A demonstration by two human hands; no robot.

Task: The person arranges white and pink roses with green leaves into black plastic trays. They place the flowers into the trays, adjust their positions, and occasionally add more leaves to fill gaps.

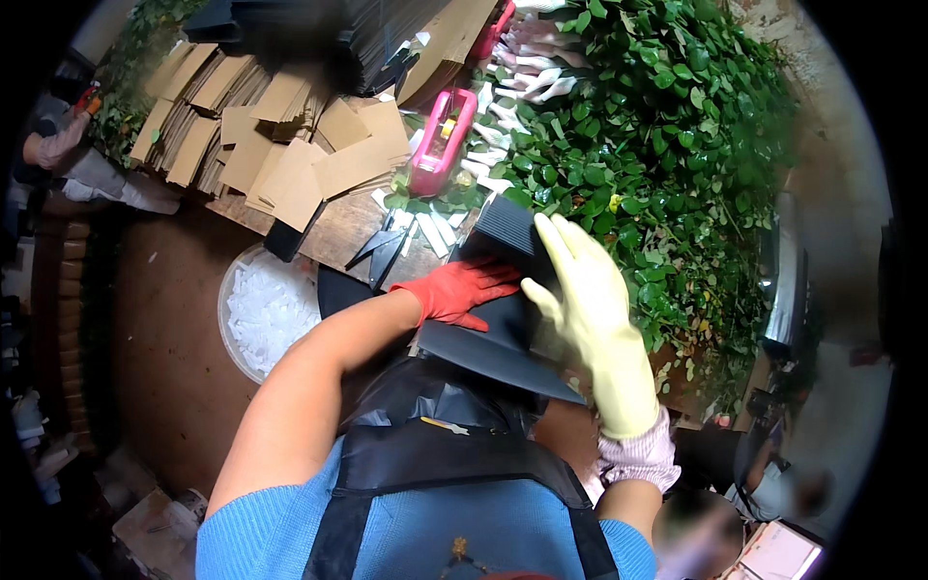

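Observation:
A dark, ridged sheet, perhaps corrugated board, stands folded up at the edge of the worktable. Its smooth near flap bends down toward my apron. My left hand, in a red rubber glove, lies flat on the dark sheet with its fingers stretched out. To the right, my right hand, in a long pale yellow glove, is upright along the sheet's right side. Its fingers are straight and its thumb is apart. Whether its palm touches the sheet, I cannot tell.
Black-handled scissors lie by white strips on the table. Behind are a pink tape dispenser and brown cardboard pieces. Leafy green stems pile up at the right. A tub of white scraps stands left; another person is far left.

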